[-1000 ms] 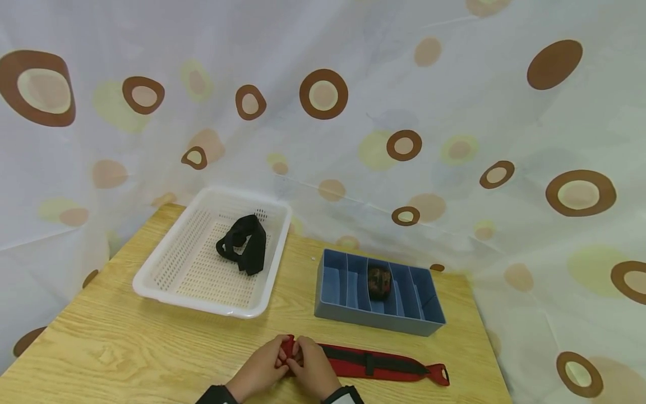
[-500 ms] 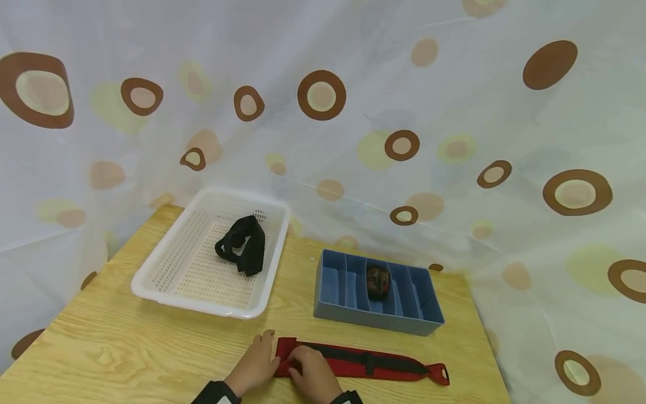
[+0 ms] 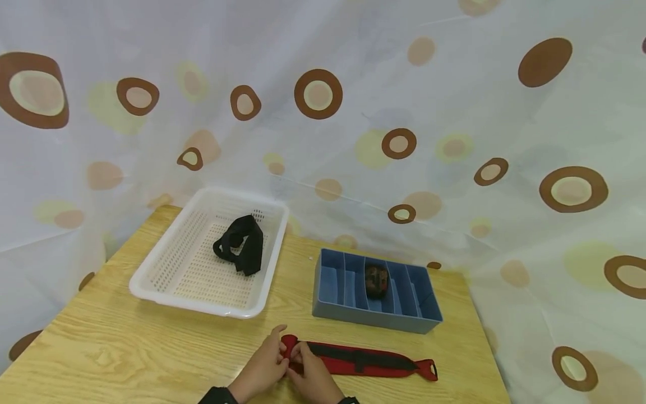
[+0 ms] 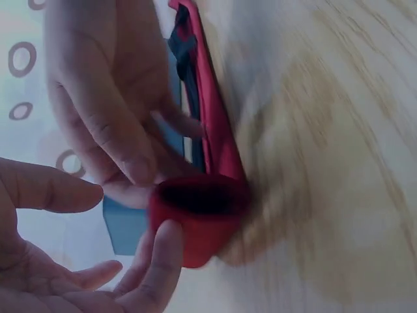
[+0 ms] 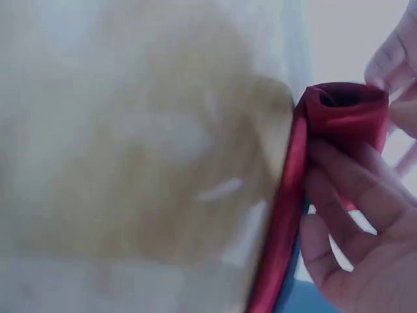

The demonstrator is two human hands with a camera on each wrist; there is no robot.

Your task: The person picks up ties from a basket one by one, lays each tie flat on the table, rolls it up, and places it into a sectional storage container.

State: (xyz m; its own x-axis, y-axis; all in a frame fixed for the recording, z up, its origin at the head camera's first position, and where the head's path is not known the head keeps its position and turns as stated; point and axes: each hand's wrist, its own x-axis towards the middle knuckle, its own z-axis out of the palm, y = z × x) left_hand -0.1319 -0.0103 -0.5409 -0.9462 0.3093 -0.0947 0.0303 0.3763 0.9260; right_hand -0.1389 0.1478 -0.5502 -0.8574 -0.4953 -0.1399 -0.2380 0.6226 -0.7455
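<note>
A long red cloth strap [image 3: 386,367] with a black band along it lies across the front of the table. Its right end narrows to a small loop. The left end is turned over into a short flat roll [image 4: 199,225], whose hollow side shows in both wrist views. My left hand [image 3: 259,365] holds the roll's outer edge, its index finger raised away from the cloth. My right hand [image 3: 315,373] grips the strap beside the roll, and its fingers [image 5: 345,176] lie against the folded cloth. The fingertips beneath the fold are partly hidden.
A white perforated basket [image 3: 166,297] at the back left holds a black strap [image 3: 249,247]. Right of it, a blue divided box [image 3: 373,318] has a dark patterned bundle [image 3: 375,281] in a middle compartment. A spotted curtain [image 3: 323,151] hangs behind the wooden table [image 3: 111,353].
The strap's left end was rolled, then lay flat, and is now turned up into a roll again. My left hand spread off it and has closed in again; the far end has shifted slightly left.
</note>
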